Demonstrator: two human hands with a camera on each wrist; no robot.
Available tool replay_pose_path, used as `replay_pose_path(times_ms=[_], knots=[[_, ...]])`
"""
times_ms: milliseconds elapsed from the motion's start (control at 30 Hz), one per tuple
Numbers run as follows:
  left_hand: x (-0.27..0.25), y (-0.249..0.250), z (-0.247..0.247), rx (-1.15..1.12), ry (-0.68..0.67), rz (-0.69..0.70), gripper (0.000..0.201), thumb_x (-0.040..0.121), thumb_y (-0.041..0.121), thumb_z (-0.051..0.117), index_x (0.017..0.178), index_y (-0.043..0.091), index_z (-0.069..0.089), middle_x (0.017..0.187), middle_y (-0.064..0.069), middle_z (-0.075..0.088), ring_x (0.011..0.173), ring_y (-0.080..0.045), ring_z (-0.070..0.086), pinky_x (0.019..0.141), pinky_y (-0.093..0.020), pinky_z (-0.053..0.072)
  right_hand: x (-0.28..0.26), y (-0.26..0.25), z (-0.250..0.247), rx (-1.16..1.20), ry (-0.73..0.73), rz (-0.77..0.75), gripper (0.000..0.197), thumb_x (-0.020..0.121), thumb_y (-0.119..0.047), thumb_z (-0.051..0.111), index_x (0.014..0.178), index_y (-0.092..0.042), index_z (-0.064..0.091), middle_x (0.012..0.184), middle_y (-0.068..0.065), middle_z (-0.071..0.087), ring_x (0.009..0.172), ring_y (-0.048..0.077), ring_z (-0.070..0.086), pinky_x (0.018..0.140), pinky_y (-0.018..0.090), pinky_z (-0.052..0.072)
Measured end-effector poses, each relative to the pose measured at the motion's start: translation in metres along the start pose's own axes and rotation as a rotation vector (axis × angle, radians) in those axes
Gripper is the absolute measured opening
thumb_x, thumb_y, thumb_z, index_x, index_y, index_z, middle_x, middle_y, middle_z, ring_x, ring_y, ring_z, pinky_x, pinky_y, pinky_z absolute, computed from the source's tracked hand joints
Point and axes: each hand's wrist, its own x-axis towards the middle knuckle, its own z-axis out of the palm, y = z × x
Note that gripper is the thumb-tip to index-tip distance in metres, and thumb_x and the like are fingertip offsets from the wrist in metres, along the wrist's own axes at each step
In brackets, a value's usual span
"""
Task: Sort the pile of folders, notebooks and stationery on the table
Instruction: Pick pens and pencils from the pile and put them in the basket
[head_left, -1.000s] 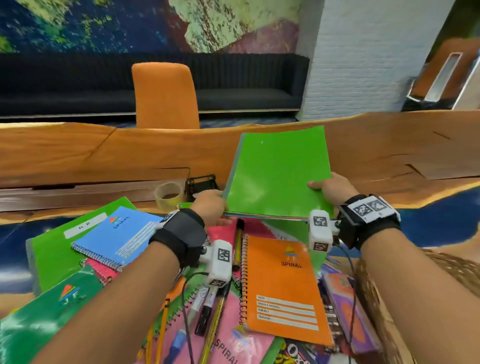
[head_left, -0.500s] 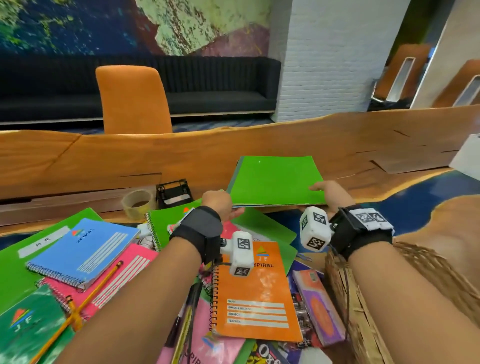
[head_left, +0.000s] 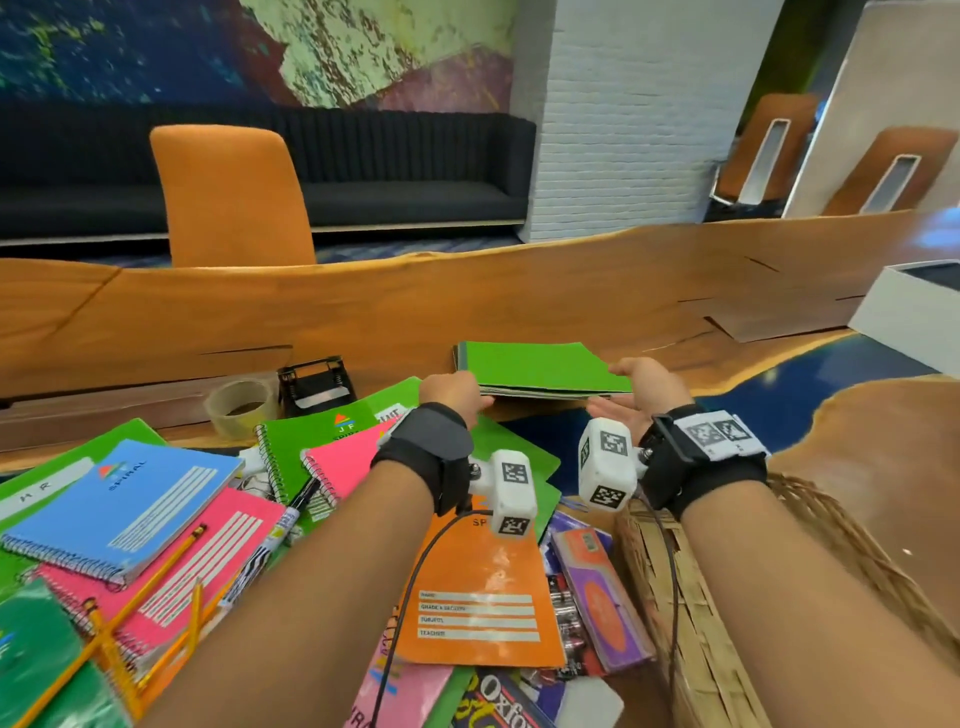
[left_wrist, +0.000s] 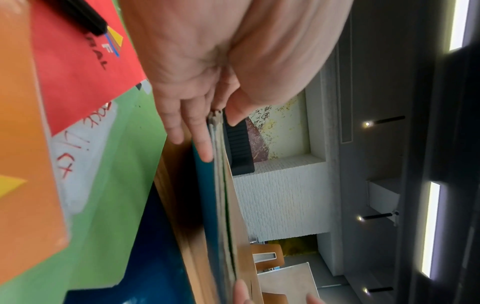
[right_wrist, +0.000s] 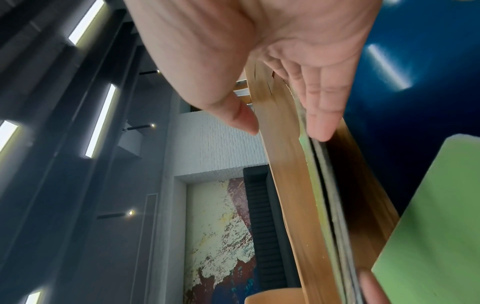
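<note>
A stack of folders with a green cover lies almost flat, low over the wooden table, beyond the pile. My left hand pinches its near left corner. In the left wrist view the thumb lies on one side of the stack and the fingers on the other. My right hand is open, palm up, at the stack's right edge. In the right wrist view its straight fingers touch the edge of the stack and the thumb stands apart.
Below my arms lies the pile: an orange spiral notebook, blue and pink notebooks, pencils and a marker. A tape roll and a black hole punch sit behind it. A woven basket stands at the right.
The green folder stack has gone from tilted up to nearly flat and lower, further out over the table. My right hand has let go and turned palm up.
</note>
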Motion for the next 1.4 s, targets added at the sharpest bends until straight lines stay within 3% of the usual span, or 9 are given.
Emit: replay_pose_path(times_ms=[200,367,433,533,800,1000,1100,1233,1400], knots=[[-0.005,-0.011,-0.016,-0.110,-0.028,-0.040,0.041,0.097,0.013,0.046,0.133,-0.005,0.053,0.138,-0.022,0.054,0.127,-0.036,0.052,0.094,-0.040,0.049,-0.023,0.010,0.014,-0.201,-0.167,0.036,0.010,0.097,-0.017,0.055,0.087,-0.018,0.054,0.121,0.017,0.053,0.106,0.036,0.063,0.086,0.049,0.054],[-0.027,-0.016,-0.068,0.123,0.178,0.173,0.030,0.099,0.005,0.049,0.127,0.006,0.057,0.131,-0.011,0.058,0.124,-0.028,0.054,0.096,-0.035,0.045,-0.040,0.033,0.053,-0.435,-0.341,0.003,0.008,0.099,-0.021,0.053,0.092,-0.019,0.058,0.107,0.013,0.064,0.080,0.024,0.064,0.072,0.038,0.053],[-0.024,-0.023,-0.095,-0.115,0.149,0.122,0.021,0.096,0.001,0.050,0.104,0.012,0.067,0.110,-0.008,0.064,0.106,-0.025,0.061,0.090,-0.031,0.047,-0.047,0.046,0.072,-0.559,-0.418,0.003,0.011,0.101,-0.021,0.051,0.097,-0.014,0.058,0.104,0.012,0.061,0.078,0.024,0.060,0.073,0.037,0.048],[-0.027,-0.041,-0.128,0.014,0.253,0.123,0.028,0.095,0.006,0.053,0.072,0.023,0.055,0.078,-0.005,0.055,0.076,-0.022,0.049,0.071,-0.026,0.041,-0.053,0.070,0.094,-0.783,-0.486,-0.055,0.017,0.100,-0.021,0.053,0.110,-0.009,0.059,0.103,0.012,0.058,0.087,0.025,0.055,0.080,0.039,0.047],[-0.045,-0.070,-0.155,0.353,0.049,0.080,0.008,0.091,0.020,0.066,0.086,0.017,0.061,0.084,-0.007,0.062,0.079,-0.026,0.058,0.072,-0.032,0.051,-0.045,0.102,0.100,-1.214,-0.436,-0.250,0.059,0.086,-0.044,0.072,0.118,0.005,0.064,0.130,0.023,0.058,0.113,0.033,0.061,0.098,0.046,0.047],[-0.055,-0.080,-0.138,0.473,0.080,0.147,0.011,0.085,0.026,0.074,0.080,0.018,0.068,0.074,0.007,0.059,0.066,-0.011,0.054,0.057,-0.022,0.042,-0.048,0.102,0.081,-1.339,-0.332,-0.301,0.047,0.081,-0.055,0.071,0.080,-0.013,0.051,0.082,0.009,0.050,0.074,0.022,0.049,0.061,0.030,0.034],[-0.059,-0.077,-0.133,0.546,0.065,0.150,0.011,0.086,0.025,0.074,0.082,0.016,0.069,0.076,0.005,0.061,0.077,-0.016,0.058,0.066,-0.026,0.045,-0.057,0.105,0.076,-1.353,-0.339,-0.371,0.051,0.082,-0.054,0.070,0.096,-0.005,0.064,0.093,0.017,0.069,0.086,0.030,0.067,0.074,0.037,0.052],[-0.069,-0.081,-0.140,0.560,0.075,0.172,0.014,0.086,0.024,0.074,0.084,0.010,0.072,0.078,0.003,0.062,0.074,-0.016,0.058,0.067,-0.026,0.046,-0.081,0.107,0.080,-1.265,-0.392,-0.512,0.046,0.089,-0.042,0.066,0.107,0.000,0.069,0.121,0.021,0.064,0.111,0.035,0.061,0.089,0.040,0.051],[-0.083,-0.091,-0.159,0.477,0.126,0.195,0.016,0.086,0.028,0.073,0.077,0.014,0.070,0.082,0.000,0.070,0.077,-0.020,0.067,0.071,-0.033,0.057,-0.098,0.124,0.109,-1.260,-0.433,-0.505,0.037,0.085,-0.036,0.068,0.061,-0.012,0.053,0.060,0.012,0.047,0.059,0.026,0.049,0.053,0.027,0.033]])
